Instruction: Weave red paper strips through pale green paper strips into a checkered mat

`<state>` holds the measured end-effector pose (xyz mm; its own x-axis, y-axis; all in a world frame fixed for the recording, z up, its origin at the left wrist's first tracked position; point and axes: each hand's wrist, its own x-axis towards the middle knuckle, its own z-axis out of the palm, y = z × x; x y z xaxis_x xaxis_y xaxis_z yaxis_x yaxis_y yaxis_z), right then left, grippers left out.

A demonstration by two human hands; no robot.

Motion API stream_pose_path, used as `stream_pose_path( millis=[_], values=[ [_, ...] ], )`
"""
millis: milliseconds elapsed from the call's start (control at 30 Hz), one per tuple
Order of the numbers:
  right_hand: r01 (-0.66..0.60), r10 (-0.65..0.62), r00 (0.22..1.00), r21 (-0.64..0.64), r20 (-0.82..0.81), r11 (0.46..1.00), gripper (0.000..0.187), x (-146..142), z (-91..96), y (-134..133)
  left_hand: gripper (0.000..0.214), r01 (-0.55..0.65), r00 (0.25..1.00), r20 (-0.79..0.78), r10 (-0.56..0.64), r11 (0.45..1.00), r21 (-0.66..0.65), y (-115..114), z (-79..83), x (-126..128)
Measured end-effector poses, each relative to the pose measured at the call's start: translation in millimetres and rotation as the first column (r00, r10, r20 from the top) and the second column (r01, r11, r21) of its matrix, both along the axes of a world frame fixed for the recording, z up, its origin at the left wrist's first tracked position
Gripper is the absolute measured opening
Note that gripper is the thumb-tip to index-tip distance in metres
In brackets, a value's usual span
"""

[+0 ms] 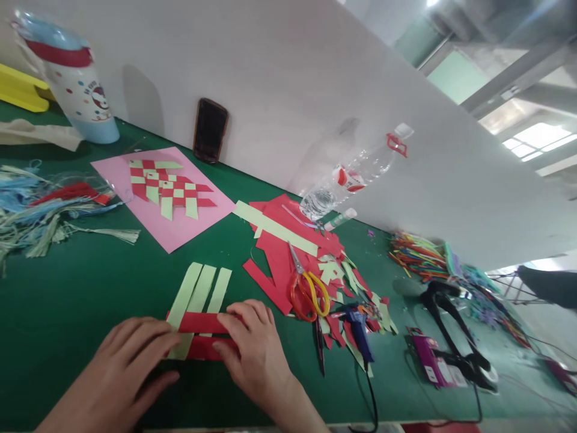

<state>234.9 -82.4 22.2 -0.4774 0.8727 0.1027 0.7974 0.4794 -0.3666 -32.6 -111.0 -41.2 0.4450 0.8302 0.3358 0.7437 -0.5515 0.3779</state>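
Light green paper strips stand side by side on the green table, crossed by two red paper strips woven through them. My left hand lies over the left end of the weave, its fingers stretched out and its thumb apart. At the right end, my right hand has its fingers and thumb bent onto the red strips, gripping them; the fingertips partly cover the strip ends. Beyond the weave, a pink paper sheet carries red and green woven paper fish.
Scissors lie on red paper scraps, near a blue glue gun. A plastic bottle, glue stick, phone and tumbler stand toward the wall. Tassels lie left; a black stand is right.
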Motion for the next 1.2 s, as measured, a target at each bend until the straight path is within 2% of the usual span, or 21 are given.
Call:
stream_pose_path(
  millis=[67,133,300,533,733,867,1000,1100,1200],
  values=[
    [-0.029,0.029,0.999,0.001,-0.019,1.000,0.033,-10,1.7,2,0.032,-0.097,0.995,-0.026,0.096,0.995,-0.036,0,-4.1,-16],
    [-0.061,0.061,0.998,-0.016,-0.012,0.998,0.036,-21,2.0,5,0.039,-0.109,0.993,-0.051,0.107,0.993,-0.053,0,-8.6,-23],
    [-0.122,0.125,0.991,-0.065,0.048,0.990,0.042,-38,-3.4,12,0.049,-0.120,0.993,-0.003,0.120,0.993,0.001,3,-16.3,-13],
    [-0.105,0.106,0.994,-0.104,0.002,0.989,0.042,-38,-11.1,10,0.054,-0.149,0.989,-0.021,0.147,0.986,-0.073,-2,-24.8,-10],
    [-0.092,0.091,0.996,-0.135,-0.015,0.987,0.041,-39,-11.5,9,0.050,-0.111,0.993,-0.022,0.112,0.992,0.051,4,-25.1,-11],
    [-0.081,0.080,0.997,-0.148,-0.012,0.986,0.042,-40,-10.3,10,0.047,-0.054,0.994,-0.082,0.070,0.981,0.186,15,-9.9,-7],
    [-0.085,0.085,0.996,-0.143,-0.004,0.986,0.040,-41,-9.1,9,0.049,0.072,0.985,-0.167,-0.038,0.976,0.204,30,3.8,-9],
    [-0.082,0.082,0.997,-0.114,-0.005,0.990,0.035,-41,-11.3,7,0.055,0.130,0.970,-0.229,-0.080,0.969,0.213,39,2.4,-15],
    [-0.092,0.092,0.996,-0.085,0.000,0.992,0.032,-40,-15.4,6,0.065,0.115,0.968,-0.244,-0.064,0.972,0.204,41,-6.1,-20]
  ],
)
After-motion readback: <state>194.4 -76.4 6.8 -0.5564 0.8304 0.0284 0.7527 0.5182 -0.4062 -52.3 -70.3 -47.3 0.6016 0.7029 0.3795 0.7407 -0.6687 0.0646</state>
